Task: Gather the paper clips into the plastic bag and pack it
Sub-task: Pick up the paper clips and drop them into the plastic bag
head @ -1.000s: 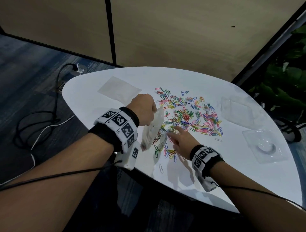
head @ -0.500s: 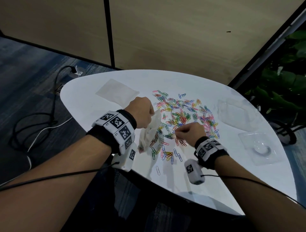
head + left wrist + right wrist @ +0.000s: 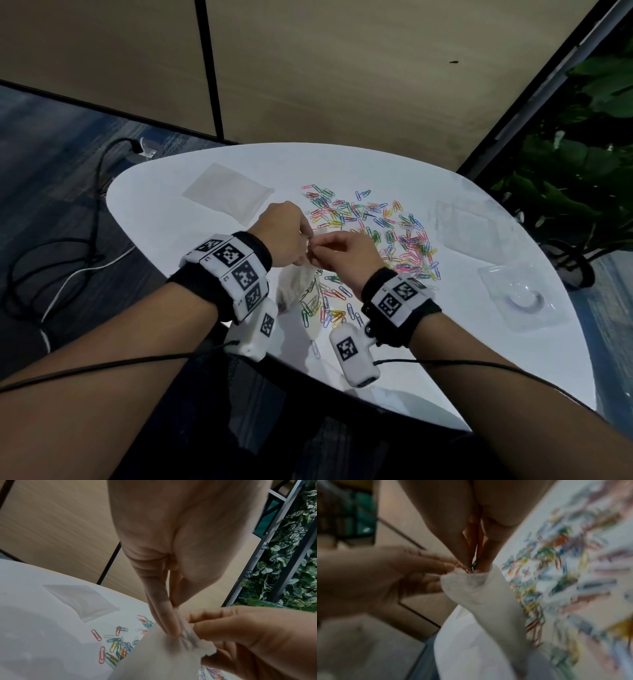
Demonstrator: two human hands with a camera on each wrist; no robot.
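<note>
While clips are fed in, step: dropping a pinch into the plastic bag [image 3: 488, 601], centre frame.
Left hand [image 3: 284, 236]: fingers pinch the bag's gathered rim, holding it up.
Right hand [image 3: 342, 253]: fingertips closed on a few paper clips [image 3: 473, 565] at the mouth.
Advice: release only inside the opening; keep the rim spread.
Remaining clips [image 3: 394, 240]: scattered on the table [image 3: 376, 171], centre-right.

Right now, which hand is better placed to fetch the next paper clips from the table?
Probably the right hand: it drops clips at the bag's mouth and the paper clips lie on its side. The left hand grips the plastic bag.
</note>
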